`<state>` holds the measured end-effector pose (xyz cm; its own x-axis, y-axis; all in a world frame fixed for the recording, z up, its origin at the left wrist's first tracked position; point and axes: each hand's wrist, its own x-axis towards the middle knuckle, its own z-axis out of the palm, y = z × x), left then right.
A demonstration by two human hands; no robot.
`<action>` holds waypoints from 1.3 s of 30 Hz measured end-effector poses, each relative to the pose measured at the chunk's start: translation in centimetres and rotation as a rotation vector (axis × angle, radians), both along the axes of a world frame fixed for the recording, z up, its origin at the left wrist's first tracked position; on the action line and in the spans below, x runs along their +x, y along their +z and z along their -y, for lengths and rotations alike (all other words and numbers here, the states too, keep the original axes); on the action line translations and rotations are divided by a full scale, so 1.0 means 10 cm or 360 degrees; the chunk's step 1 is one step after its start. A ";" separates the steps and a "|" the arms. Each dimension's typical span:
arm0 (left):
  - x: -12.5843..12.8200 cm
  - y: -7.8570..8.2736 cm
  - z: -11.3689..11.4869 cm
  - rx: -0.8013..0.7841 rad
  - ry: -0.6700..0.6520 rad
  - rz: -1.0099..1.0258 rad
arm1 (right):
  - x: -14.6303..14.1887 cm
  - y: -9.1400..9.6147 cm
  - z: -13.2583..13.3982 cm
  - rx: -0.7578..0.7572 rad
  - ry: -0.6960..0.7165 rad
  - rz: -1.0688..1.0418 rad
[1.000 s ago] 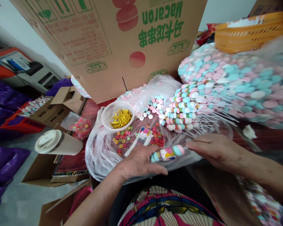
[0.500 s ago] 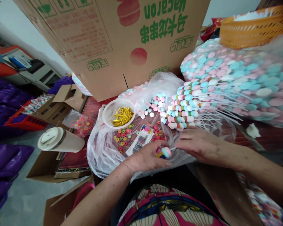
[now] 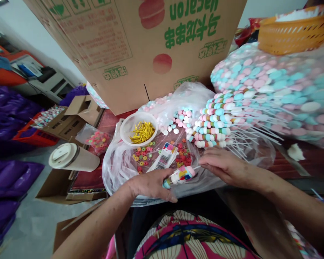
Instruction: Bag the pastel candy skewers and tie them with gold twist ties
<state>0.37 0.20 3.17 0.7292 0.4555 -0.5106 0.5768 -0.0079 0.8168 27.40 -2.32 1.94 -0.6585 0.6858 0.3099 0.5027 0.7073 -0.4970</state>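
Holding a wrapped marshmallow skewer (image 3: 179,176) low over the plastic sheet (image 3: 118,169), the left hand (image 3: 149,185) grips its candy end while the right hand (image 3: 225,166) pinches the stick (fingers closed). Steady, level hands would keep the wrapper neat.

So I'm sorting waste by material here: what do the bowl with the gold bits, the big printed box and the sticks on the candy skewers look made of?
The bowl looks like thin translucent white plastic, since light passes through its rim. The box is brown corrugated cardboard, matte with green print. The sticks are thin, white and evenly straight, probably plastic, though paper cannot be excluded.
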 end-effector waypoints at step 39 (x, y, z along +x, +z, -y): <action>0.27 -0.46 0.40 -0.0161 0.1483 0.0772 | -0.72 -0.12 -0.14 -0.0685 -0.0420 -0.0555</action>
<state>3.11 -3.83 -1.39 0.2494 0.9123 -0.3248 -0.0684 0.3511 0.9338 20.17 -0.94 0.79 -0.3592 0.9234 0.1353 0.3900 0.2802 -0.8771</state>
